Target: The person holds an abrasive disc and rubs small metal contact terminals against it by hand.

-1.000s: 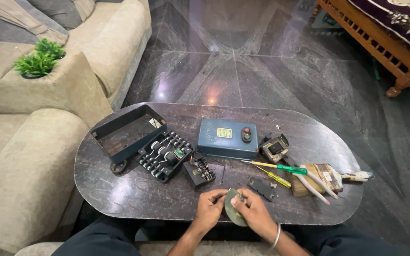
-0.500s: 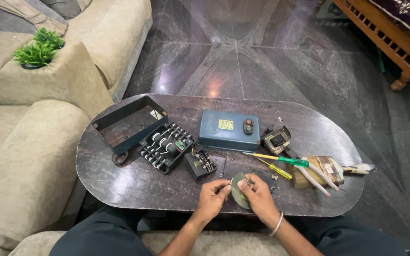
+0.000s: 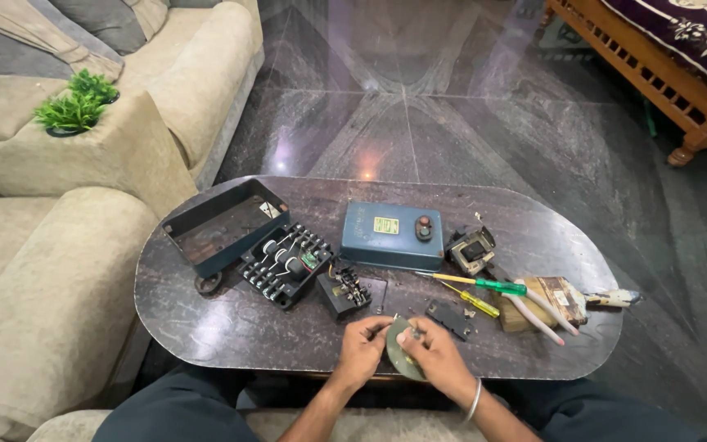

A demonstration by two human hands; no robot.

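Note:
Both my hands meet at the near edge of a dark oval table [image 3: 206, 327]. My left hand [image 3: 362, 350] and my right hand [image 3: 435, 356] together grip a small round grey-green disc part [image 3: 399, 350], held on edge just above the tabletop. A small metal piece pokes up between my fingertips. Right behind my hands lie a small black flat part [image 3: 450, 317] and a black terminal block [image 3: 345, 290].
Farther back sit a blue metal box cover [image 3: 393, 235], an open dark metal case [image 3: 221, 225], a black switch assembly [image 3: 285, 264] and a small coil unit [image 3: 471, 250]. Screwdrivers [image 3: 484, 286], pliers and a wooden block lie to the right. Sofa on the left, wooden bench top right.
The view has shifted slightly, so the table sits a little higher in frame. My hands stay together on the disc part, with small finger movements only.

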